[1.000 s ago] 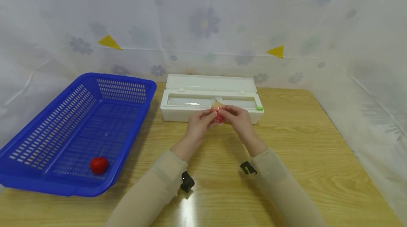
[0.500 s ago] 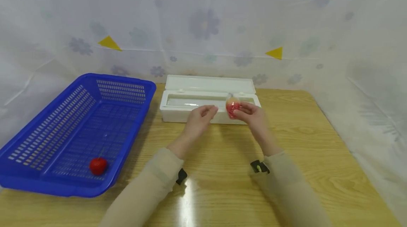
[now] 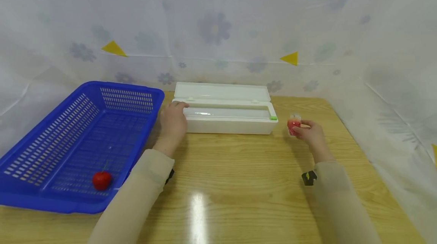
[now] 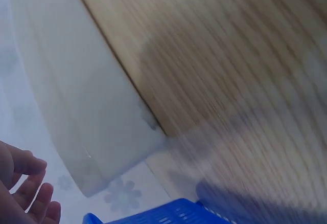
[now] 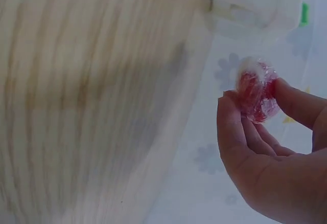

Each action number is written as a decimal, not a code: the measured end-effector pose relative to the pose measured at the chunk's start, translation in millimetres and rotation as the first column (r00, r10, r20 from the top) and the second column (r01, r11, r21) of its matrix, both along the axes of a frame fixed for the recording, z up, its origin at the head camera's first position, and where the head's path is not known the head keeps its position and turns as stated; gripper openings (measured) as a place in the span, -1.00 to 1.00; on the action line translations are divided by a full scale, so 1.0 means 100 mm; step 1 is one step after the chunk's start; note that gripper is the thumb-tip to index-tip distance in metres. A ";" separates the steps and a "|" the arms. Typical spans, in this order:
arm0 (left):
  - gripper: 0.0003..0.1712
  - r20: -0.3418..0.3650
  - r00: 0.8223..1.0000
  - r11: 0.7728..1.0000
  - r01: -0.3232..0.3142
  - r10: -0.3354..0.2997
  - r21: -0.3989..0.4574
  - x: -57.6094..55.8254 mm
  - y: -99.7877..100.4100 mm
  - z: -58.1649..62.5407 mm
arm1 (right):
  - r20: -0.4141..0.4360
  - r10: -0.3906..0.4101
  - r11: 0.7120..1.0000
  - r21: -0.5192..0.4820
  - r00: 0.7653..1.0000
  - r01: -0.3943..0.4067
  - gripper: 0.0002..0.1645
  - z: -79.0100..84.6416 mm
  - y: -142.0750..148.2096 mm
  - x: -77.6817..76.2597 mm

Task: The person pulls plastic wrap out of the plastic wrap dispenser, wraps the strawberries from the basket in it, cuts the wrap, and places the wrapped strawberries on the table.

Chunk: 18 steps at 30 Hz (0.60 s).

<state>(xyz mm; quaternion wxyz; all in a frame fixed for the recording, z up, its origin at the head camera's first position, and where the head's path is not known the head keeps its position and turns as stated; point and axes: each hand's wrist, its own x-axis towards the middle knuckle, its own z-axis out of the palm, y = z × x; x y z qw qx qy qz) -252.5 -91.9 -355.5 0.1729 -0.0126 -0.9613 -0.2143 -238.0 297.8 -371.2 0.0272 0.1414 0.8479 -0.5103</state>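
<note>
My right hand (image 3: 312, 136) pinches a small red-and-yellowish fruit wrapped in clear plastic film (image 3: 294, 125), right of the white box. In the right wrist view, thumb and fingers grip this wrapped fruit (image 5: 257, 90) from two sides, above the table; its exact kind is unclear. My left hand (image 3: 173, 122) is at the left end of the cling film dispenser (image 3: 228, 124), a long white box with its lid raised. The left wrist view shows that hand (image 4: 25, 191) with loosely bent fingers beside the box end (image 4: 117, 147), holding nothing; contact is unclear.
A blue plastic basket (image 3: 155, 118) stands on the left, with a red cherry-like fruit (image 3: 101, 180) inside. A green slider (image 3: 273, 118) sits at the dispenser's right end. Behind the wooden table (image 3: 239, 183) hangs a flowered white curtain (image 3: 218, 27).
My hands have parted from in front of the dispenser. The right one carried the wrapped fruit rightward; the left let go of it and moved to the box's left end.
</note>
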 end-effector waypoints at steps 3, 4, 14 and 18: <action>-0.63 -0.003 1.000 0.996 -0.005 0.004 -0.088 -0.04 -0.06 -0.01 | 0.058 0.016 0.992 0.127 0.998 -0.023 -0.30 -0.05 0.06 -0.03; -0.64 -0.001 1.000 0.994 -0.006 0.006 -0.112 -0.06 -0.08 -0.02 | 0.078 0.028 0.983 0.178 0.997 -0.042 -0.30 -0.07 0.07 -0.04; -0.64 0.101 0.995 0.965 0.040 -0.014 -0.260 -0.20 -0.12 -0.03 | 0.182 0.158 0.808 0.540 0.970 -0.233 -0.39 -0.18 0.12 -0.04; -0.66 0.135 0.991 0.956 0.049 -0.010 -0.290 -0.21 -0.12 -0.02 | 0.171 0.177 0.760 0.602 0.969 -0.245 -0.48 -0.19 0.11 -0.07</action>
